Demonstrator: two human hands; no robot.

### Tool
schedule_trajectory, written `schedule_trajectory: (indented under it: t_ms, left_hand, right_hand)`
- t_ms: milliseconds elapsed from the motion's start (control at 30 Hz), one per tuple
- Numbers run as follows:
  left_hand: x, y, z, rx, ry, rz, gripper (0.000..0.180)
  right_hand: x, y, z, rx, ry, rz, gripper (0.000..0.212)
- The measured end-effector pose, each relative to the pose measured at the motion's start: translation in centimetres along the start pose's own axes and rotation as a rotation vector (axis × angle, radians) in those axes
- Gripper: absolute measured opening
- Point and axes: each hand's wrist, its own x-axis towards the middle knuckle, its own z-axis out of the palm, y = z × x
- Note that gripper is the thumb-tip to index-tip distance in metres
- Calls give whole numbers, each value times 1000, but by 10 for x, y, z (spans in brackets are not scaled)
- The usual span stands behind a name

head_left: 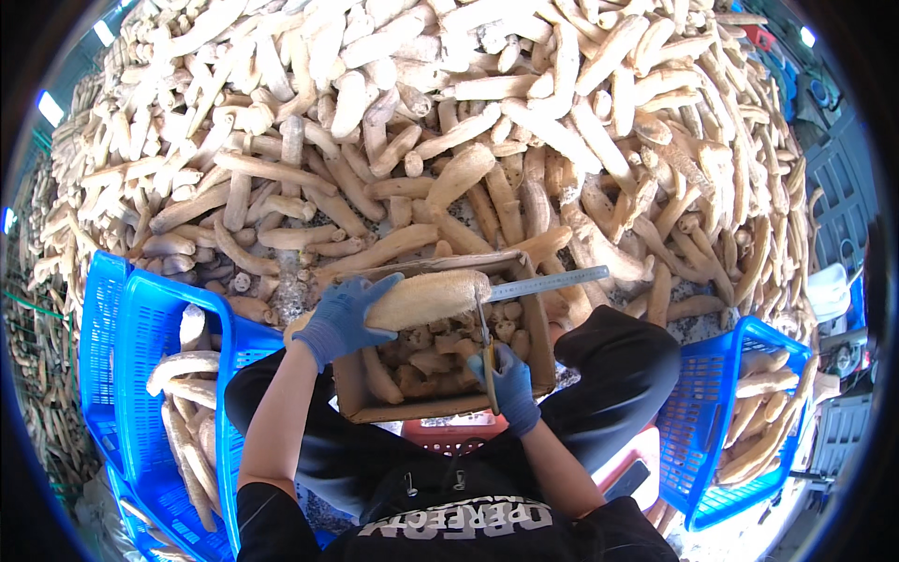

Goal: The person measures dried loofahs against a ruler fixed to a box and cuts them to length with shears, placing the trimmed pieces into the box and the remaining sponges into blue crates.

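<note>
My left hand [346, 317], in a blue glove, is wrapped round a long tan dried loofah [426, 298], held level above an open cardboard box [449, 408]. Below the loofah's right end, my right hand [510, 382], also gloved in blue, grips scissors [490, 370] with yellowish handles. Their slim blade points up and meets that end; how far the blades are parted I cannot make out. A metal ruler [552, 281] runs from the loofah's right end out over the box's right wall. Small loofah offcuts [440, 356] fill the box's bottom.
A large heap of loofahs [393, 140] spreads ahead and to both sides. Blue plastic baskets [140, 309] holding loofahs stand at my left, and another blue basket [693, 421] at my right. A red crate [454, 431] is under the box. A phone [627, 480] lies beside my right leg.
</note>
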Motion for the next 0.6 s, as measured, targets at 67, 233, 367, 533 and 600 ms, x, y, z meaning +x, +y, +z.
schedule_trajectory:
  t_ms: [67, 233, 367, 533, 600]
  left_hand:
    - [3, 0, 0, -49, -69, 6, 86]
    - [3, 16, -5, 73, -163, 61, 91]
    - [3, 21, -17, 73, -284, 58, 87]
    - [7, 15, -13, 15, -324, 86, 93]
    - [9, 11, -11, -26, -360, 82, 92]
  right_hand:
    - [-9, 0, 5, 1, 34, -7, 48]
    - [-10, 42, 26, 200, 145, -157, 47]
    - [-14, 44, 36, 366, 168, -125, 44]
    - [-36, 41, 41, 269, 87, 60, 19]
    - [-40, 40, 40, 351, 7, 113, 21]
